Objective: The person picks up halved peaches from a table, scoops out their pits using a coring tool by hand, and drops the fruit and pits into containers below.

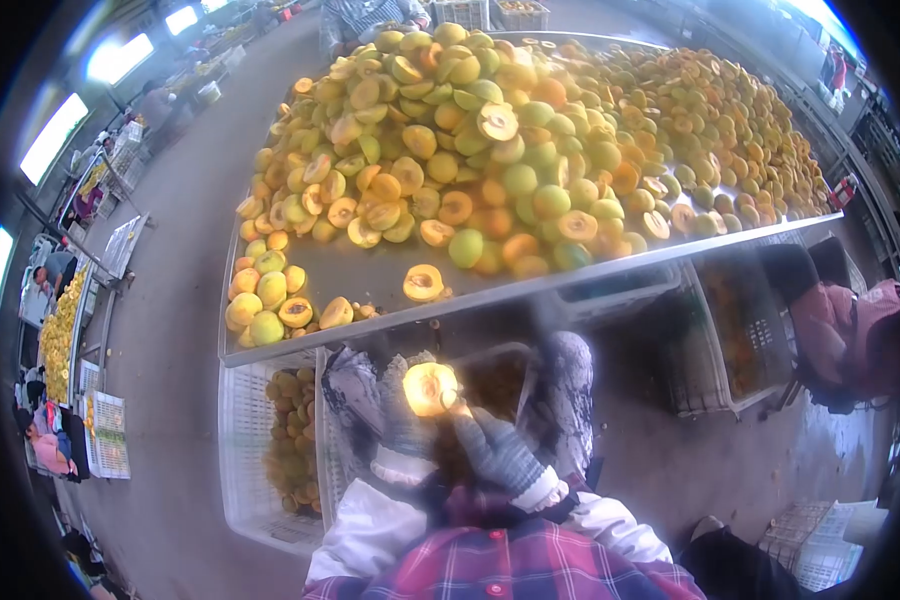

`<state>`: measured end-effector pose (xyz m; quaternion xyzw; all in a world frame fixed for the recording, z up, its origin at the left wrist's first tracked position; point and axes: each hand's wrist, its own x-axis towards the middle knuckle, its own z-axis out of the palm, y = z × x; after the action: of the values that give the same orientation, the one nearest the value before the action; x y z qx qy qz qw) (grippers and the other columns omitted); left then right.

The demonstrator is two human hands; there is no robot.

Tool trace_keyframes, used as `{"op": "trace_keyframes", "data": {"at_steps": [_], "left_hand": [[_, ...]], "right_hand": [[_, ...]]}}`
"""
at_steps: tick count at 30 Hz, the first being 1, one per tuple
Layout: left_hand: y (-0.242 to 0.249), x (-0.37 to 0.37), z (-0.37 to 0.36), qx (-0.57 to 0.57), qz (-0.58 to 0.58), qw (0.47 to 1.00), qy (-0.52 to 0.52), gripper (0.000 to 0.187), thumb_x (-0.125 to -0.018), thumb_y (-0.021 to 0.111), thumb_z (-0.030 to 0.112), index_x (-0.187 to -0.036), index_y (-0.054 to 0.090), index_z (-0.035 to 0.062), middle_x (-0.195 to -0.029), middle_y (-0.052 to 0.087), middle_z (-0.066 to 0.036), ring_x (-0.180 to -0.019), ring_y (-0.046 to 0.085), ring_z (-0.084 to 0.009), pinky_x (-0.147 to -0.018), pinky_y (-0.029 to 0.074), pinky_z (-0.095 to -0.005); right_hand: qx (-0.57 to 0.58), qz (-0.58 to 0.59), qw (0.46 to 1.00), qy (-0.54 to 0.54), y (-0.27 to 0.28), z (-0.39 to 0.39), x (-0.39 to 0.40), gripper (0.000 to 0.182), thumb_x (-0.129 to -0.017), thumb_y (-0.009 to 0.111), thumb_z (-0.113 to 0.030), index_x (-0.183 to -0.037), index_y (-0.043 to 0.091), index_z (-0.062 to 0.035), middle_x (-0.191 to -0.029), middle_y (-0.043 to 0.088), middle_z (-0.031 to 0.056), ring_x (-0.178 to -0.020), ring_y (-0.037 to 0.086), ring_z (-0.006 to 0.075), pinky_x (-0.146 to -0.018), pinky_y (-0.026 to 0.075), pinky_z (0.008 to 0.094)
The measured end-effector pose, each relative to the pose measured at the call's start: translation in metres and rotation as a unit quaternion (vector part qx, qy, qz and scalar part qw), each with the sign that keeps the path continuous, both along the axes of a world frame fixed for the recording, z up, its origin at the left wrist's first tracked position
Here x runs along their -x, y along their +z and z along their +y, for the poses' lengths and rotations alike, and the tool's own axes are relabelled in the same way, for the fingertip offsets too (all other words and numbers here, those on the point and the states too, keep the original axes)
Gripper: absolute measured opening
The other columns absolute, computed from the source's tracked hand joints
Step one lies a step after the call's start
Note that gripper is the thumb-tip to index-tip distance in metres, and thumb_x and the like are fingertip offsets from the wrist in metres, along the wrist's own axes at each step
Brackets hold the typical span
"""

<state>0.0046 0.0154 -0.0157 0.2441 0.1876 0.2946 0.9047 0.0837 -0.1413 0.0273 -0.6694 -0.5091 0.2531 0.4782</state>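
A halved yellow fruit (430, 389), its cut face up and brightly lit, is held by my gloved left hand (406, 412) over my lap. My gloved right hand (494, 452) is closed at the fruit's lower right edge, its fingertips pinching something small that I cannot make out. Just beyond my hands is the near edge of a metal table (390, 322). On it lie a halved fruit (423, 282), a small group of fruits (268, 290) at the left corner and a large heap of halved fruits (440, 130).
A white crate (232, 440) with fruit stands under the table at my left. Another crate (705, 340) is under it to the right, near a seated person in pink (850, 335). A white basket (810, 545) sits at lower right. Other people and tables are far left.
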Motion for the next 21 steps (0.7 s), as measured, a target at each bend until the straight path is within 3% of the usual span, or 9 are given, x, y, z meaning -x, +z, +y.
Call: {"op": "trace_keyframes", "data": {"at_steps": [2,3,4,7,8,10,12,16,21], "left_hand": [[-0.006,-0.007,-0.012,0.022,-0.052,0.998,-0.04,0.039,-0.097,0.044,0.036,-0.111,0.055,0.0008,-0.096,0.064,-0.016,-0.087,0.063,-0.0253,-0.077,0.054,-0.037],[-0.017,-0.018,-0.032,-0.18,0.108,0.966,0.149,0.033,-0.097,0.046,0.029,-0.111,0.056,0.0007,-0.096,0.063,-0.015,-0.086,0.062,-0.0236,-0.076,0.053,-0.0357],[-0.024,-0.022,-0.043,-0.364,0.258,0.835,0.321,0.028,-0.096,0.047,0.022,-0.111,0.056,0.0006,-0.096,0.063,-0.014,-0.086,0.061,-0.0218,-0.076,0.053,-0.0343],[0.053,-0.006,-0.037,-0.532,0.355,0.762,0.107,0.024,-0.093,0.052,0.008,-0.114,0.057,-0.0007,-0.104,0.062,-0.013,-0.089,0.061,-0.0204,-0.08,0.052,-0.032],[0.04,-0.007,-0.036,-0.532,0.355,0.762,0.105,0.024,-0.093,0.052,0.008,-0.114,0.057,-0.0007,-0.104,0.062,-0.013,-0.089,0.061,-0.0204,-0.08,0.052,-0.032],[0.001,-0.011,-0.036,-0.326,0.307,0.876,0.181,0.028,-0.089,0.058,0.006,-0.116,0.057,-0.0018,-0.108,0.062,-0.013,-0.094,0.062,-0.0207,-0.085,0.051,-0.0304],[0.084,-0.069,-0.075,-0.124,0.139,0.843,0.504,0.026,-0.087,0.057,0.004,-0.111,0.059,-0.0058,-0.105,0.063,-0.017,-0.089,0.063,-0.0239,-0.08,0.054,-0.0317],[0.026,-0.051,-0.07,-0.255,0.276,0.806,0.457,0.024,-0.084,0.058,0.003,-0.106,0.061,-0.0064,-0.101,0.063,-0.017,-0.086,0.063,-0.0249,-0.078,0.055,-0.0324],[-0.01,-0.038,-0.066,-0.442,0.324,0.703,0.453,0.022,-0.082,0.06,0.003,-0.103,0.064,-0.0041,-0.099,0.064,-0.015,-0.087,0.062,-0.0238,-0.079,0.053,-0.0325]], "right_hand": [[-0.053,-0.126,0.99,-0.041,-0.005,0.01,-0.002,0.036,-0.095,0.044,-0.007,-0.129,0.049,0.0009,-0.105,0.06,0.0231,-0.093,0.06,0.0368,-0.081,0.049,0.0392],[-0.049,-0.115,0.992,-0.024,0.008,0.01,-0.005,0.042,-0.091,0.047,-0.006,-0.132,0.045,0.0019,-0.102,0.059,0.0237,-0.09,0.059,0.0388,-0.079,0.049,0.0424],[-0.047,-0.113,0.992,-0.024,0.006,0.011,-0.003,0.042,-0.091,0.047,-0.006,-0.132,0.045,0.0019,-0.102,0.059,0.0237,-0.09,0.059,0.0388,-0.079,0.049,0.0424],[-0.062,-0.141,0.987,-0.05,-0.002,0.016,0.001,0.044,-0.09,0.049,-0.009,-0.131,0.043,0.0041,-0.101,0.059,0.0237,-0.088,0.059,0.0392,-0.078,0.049,0.0441],[-0.072,-0.11,0.991,-0.04,-0.004,0.018,0.002,0.042,-0.09,0.05,-0.01,-0.129,0.044,0.0048,-0.098,0.059,0.024,-0.088,0.059,0.0393,-0.078,0.048,0.0447],[-0.079,-0.078,0.993,-0.034,-0.018,0.019,0.003,0.041,-0.089,0.051,-0.011,-0.127,0.045,0.0055,-0.096,0.059,0.0242,-0.087,0.059,0.0394,-0.078,0.048,0.0453],[-0.028,-0.062,0.997,-0.024,-0.04,0.019,0.004,0.035,-0.09,0.048,-0.01,-0.123,0.048,0.0046,-0.093,0.06,0.0252,-0.088,0.059,0.0393,-0.078,0.048,0.0458],[0.038,0.165,0.985,-0.04,-0.02,0.02,0.005,0.037,-0.089,0.048,-0.01,-0.124,0.048,0.0037,-0.092,0.061,0.0253,-0.087,0.06,0.0389,-0.078,0.048,0.0455],[-0.087,-0.126,0.987,-0.05,-0.069,0.016,0.012,0.045,-0.089,0.05,-0.013,-0.128,0.043,0.0083,-0.095,0.062,0.0256,-0.086,0.061,0.0396,-0.077,0.049,0.0459]]}}
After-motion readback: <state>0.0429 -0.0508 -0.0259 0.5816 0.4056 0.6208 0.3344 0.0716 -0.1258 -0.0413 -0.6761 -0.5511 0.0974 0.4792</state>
